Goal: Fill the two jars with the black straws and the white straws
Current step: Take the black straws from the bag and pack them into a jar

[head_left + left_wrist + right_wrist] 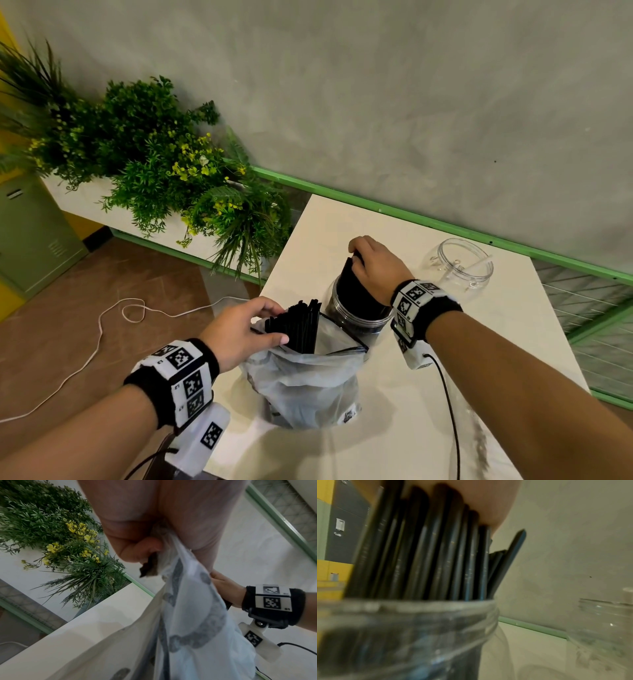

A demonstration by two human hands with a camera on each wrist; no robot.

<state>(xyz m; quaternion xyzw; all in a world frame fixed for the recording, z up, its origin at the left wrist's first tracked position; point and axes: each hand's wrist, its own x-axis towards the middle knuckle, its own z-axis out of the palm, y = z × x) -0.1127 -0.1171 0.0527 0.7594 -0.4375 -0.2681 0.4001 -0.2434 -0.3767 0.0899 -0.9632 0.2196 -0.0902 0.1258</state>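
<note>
A clear jar (356, 317) (419, 622) stands mid-table, packed with upright black straws (352, 287) (436, 561). My right hand (359, 255) curls over their tops and grips them; its palm (471, 500) covers the straw ends. In front of the jar sits a translucent plastic bag (308, 380) (188, 615) with more black straws (298, 325) sticking out of its mouth. My left hand (274, 323) (154, 550) pinches the bag's rim beside those straws. A second clear jar (462, 263) (599, 628) stands open at the back right.
The white table (428, 394) ends at a green rail (445, 226) along the grey wall. Artificial plants (164, 164) (68, 547) crowd the far left. A white cord (99, 339) lies on the brown floor. Wrist-camera cables (448, 411) trail over the table.
</note>
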